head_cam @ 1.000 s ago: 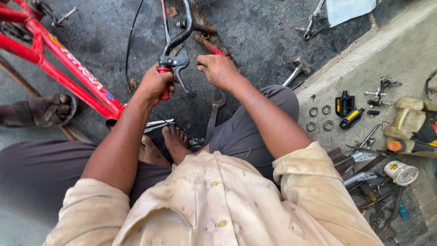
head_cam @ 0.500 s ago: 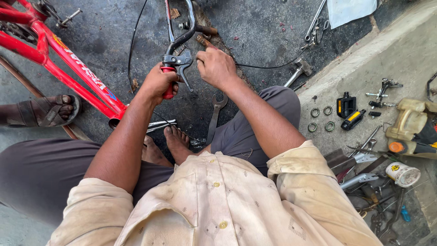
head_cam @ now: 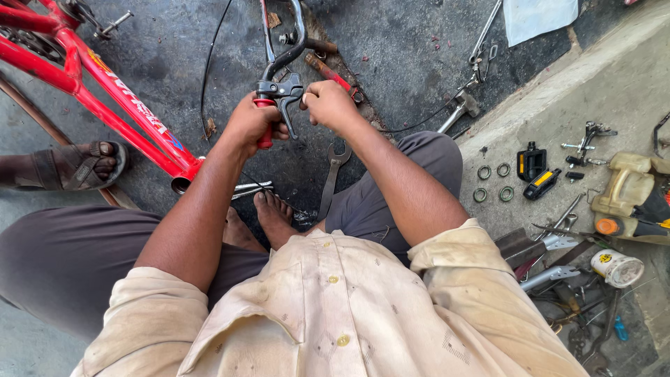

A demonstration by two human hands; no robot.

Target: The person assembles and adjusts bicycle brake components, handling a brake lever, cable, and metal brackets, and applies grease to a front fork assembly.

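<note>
Both hands work a brake lever on a black handlebar.

The left hand (head_cam: 250, 126) is wrapped around the red grip (head_cam: 264, 132); the right hand (head_cam: 328, 105) is curled closed, touching the dark metal brake lever (head_cam: 283, 94), which sits on the curved handlebar (head_cam: 296, 38) far of the knees, right of the red bicycle frame (head_cam: 105, 87). A spanner (head_cam: 333, 178) lies on the floor near it.

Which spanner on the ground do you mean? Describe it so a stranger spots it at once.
Start from the red bicycle frame at the left and move right to the person's bare foot. Just right of it, a flat grey spanner lies lengthwise on the dark ground, below the right hand. Its open, forked head points up toward that hand.
</note>
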